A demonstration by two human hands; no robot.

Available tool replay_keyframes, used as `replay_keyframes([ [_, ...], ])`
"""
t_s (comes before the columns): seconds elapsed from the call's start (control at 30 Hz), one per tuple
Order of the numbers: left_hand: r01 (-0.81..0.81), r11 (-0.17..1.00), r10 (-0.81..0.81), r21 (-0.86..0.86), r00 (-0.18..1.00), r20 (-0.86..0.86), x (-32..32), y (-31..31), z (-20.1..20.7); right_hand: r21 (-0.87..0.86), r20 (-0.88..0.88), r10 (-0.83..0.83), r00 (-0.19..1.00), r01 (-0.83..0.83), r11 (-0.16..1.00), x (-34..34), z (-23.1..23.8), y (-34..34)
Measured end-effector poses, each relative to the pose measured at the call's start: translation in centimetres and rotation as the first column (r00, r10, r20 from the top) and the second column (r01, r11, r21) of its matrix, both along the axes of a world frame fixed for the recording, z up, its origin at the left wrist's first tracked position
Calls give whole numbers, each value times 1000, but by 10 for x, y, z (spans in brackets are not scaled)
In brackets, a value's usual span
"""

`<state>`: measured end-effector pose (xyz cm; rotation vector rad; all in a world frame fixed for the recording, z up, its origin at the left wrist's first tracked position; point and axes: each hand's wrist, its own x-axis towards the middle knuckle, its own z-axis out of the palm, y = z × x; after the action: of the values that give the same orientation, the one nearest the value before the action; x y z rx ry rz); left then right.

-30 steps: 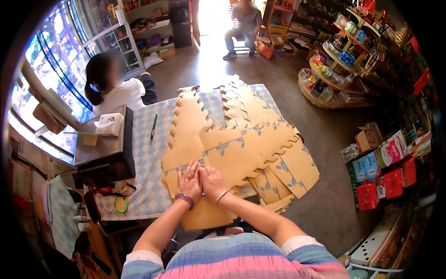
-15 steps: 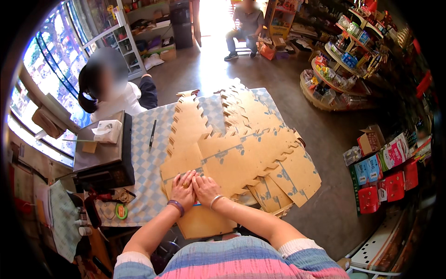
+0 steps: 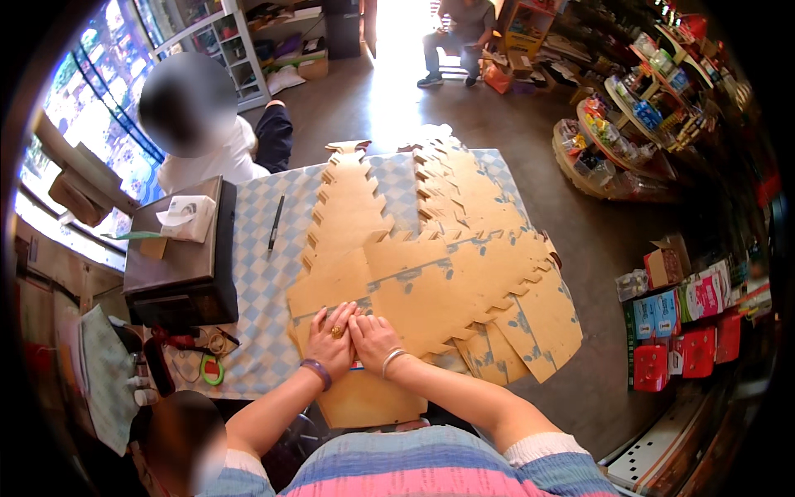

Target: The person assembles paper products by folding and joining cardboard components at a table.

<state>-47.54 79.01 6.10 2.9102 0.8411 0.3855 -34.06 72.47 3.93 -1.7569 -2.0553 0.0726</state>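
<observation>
Fingers [image 3: 338,319] of the left hand [image 3: 331,346] and right hand [image 3: 377,342] lie nearly straight and close together, pressed on the notched cardboard sheets [image 3: 447,282] rather than curled around them. These sheets overlap across the checked-cloth bench [image 3: 257,286], centre of the frame. They look light and fairly stiff, apt to slide on one another and crease at the teeth; plain outer edges seem the safest hold. Blue-grey printing marks them; I cannot reliably read any lettering.

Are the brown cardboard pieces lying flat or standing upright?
Flat: the cardboard pieces lie overlapping on the checked tablecloth, broad faces upward, beneath the left hand and right hand.
</observation>
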Motion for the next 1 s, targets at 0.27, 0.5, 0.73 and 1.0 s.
replay_keyframes([
  [0.27, 8, 998, -8, -60, 1000, 7, -2, 0, 1, -105, -3, -30, 1000, 30, 994, 0, 2, -4],
  [0.5, 15, 999, -12, -45, 998, 60, -12, -1, -7, 39, -25, -27, 999, 28, 999, -6, -1, 0],
  [0.73, 156, 987, -144, -39, 966, 214, -31, -7, 17, 10, -15, 10, 1000, -10, 1000, 3, 8, -3],
  [1.0, 194, 954, -165, -230, 977, 137, -46, -18, 9, 312, -195, 19, 981, 44, 949, -11, 27, -23],
])
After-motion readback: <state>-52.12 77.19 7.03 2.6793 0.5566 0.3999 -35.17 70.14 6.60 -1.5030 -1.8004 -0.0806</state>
